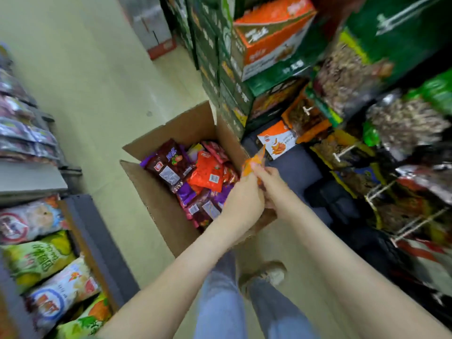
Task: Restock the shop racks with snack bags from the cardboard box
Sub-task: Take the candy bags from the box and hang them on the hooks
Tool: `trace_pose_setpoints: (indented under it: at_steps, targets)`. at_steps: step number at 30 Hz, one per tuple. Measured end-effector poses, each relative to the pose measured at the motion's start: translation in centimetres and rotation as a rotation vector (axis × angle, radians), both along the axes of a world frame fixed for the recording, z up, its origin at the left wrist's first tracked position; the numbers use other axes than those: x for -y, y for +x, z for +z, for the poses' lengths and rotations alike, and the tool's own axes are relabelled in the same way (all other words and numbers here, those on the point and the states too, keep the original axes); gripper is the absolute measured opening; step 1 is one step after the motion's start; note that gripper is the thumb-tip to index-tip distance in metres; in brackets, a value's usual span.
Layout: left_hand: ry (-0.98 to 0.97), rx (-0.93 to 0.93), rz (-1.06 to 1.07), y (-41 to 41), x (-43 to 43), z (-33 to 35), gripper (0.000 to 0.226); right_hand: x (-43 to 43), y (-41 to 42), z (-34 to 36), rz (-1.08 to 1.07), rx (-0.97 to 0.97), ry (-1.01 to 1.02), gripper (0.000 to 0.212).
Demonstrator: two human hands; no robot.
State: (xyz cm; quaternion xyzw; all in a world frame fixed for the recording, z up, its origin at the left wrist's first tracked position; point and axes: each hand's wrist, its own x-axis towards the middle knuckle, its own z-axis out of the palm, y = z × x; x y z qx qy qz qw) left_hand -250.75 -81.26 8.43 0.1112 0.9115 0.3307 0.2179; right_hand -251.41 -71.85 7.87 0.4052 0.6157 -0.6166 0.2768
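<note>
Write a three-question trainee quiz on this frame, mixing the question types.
1. True or false: the left hand and right hand together hold the orange bag.
2. The cardboard box is: A) taped closed; B) open with snack bags inside; C) open and empty.
3. Fill in: the wire hook rack stands on the person's ____ side.

Key: 1 true; 2 B; 3 right.
</note>
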Motion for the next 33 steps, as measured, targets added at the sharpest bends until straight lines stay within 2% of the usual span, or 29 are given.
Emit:
trace_pose_setpoints:
  at_steps: [1, 3, 6, 8, 10, 12, 14, 17, 19, 22, 24, 27, 29, 31, 33]
  targets:
    - [0.027, 0.024, -0.022, 0.4, -1.2, 2.8, 0.037, -1.1, 0.3, 2.2, -0.073, -0.041, -0.034, 0.035]
    - [0.021, -0.024, -0.082, 1.3, -3.4, 7.7, 0.034, -3.6, 1.6, 6.6, -0.074, -0.113, 0.037, 0.03]
    - [0.054, -0.141, -0.226, 3.6, -6.2, 14.2, 0.02, -7.6, 4.6, 12.5, -0.02, -0.199, 0.273, 0.038]
    - [0.13, -0.26, -0.294, 4.8, -7.8, 17.5, 0.012, -10.1, 6.9, 16.0, -0.056, -0.298, 0.318, 0.041]
    - [0.193, -0.497, -0.35, 5.5, -9.7, 19.9, 0.022, -12.8, 9.4, 19.9, -0.125, -0.37, 0.32, 0.036]
    - [0.233, -0.59, -0.297, 5.1, -11.4, 21.7, 0.032, -15.1, 11.5, 23.6, -0.234, -0.432, 0.311, 0.031]
    - [0.252, -0.492, -0.145, 4.3, -12.7, 23.4, 0.039, -17.1, 13.3, 26.8, -0.344, -0.485, 0.275, 0.029]
    - [0.217, -0.134, 0.087, 2.2, -14.3, 25.6, 0.053, -19.2, 15.9, 30.4, -0.435, -0.568, 0.19, 0.029]
    - [0.178, 0.052, 0.12, 0.9, -15.0, 26.8, 0.055, -20.1, 17.2, 32.0, -0.449, -0.597, 0.156, 0.028]
    - [0.271, 0.102, 0.012, -0.2, -15.5, 28.5, 0.023, -21.1, 18.3, 33.3, -0.476, -0.57, 0.181, 0.025]
    - [0.346, 0.077, -0.053, -0.7, -15.6, 29.5, 0.022, -21.5, 18.9, 33.6, -0.481, -0.553, 0.198, 0.024]
    - [0.349, -0.081, -0.204, -0.8, -15.5, 32.5, 0.017, -21.4, 19.4, 33.5, -0.41, -0.529, 0.302, 0.018]
    - [0.295, -0.198, -0.359, -0.4, -15.3, 34.9, 0.019, -21.3, 19.1, 33.1, -0.373, -0.459, 0.518, 0.037]
    - [0.194, -0.322, -0.562, 0.7, -15.1, 37.1, 0.022, -20.8, 18.6, 33.4, -0.242, -0.38, 0.792, 0.063]
    - [0.066, -0.46, -0.745, 1.7, -15.1, 39.0, 0.024, -19.6, 18.1, 34.9, -0.118, -0.47, 0.904, 0.07]
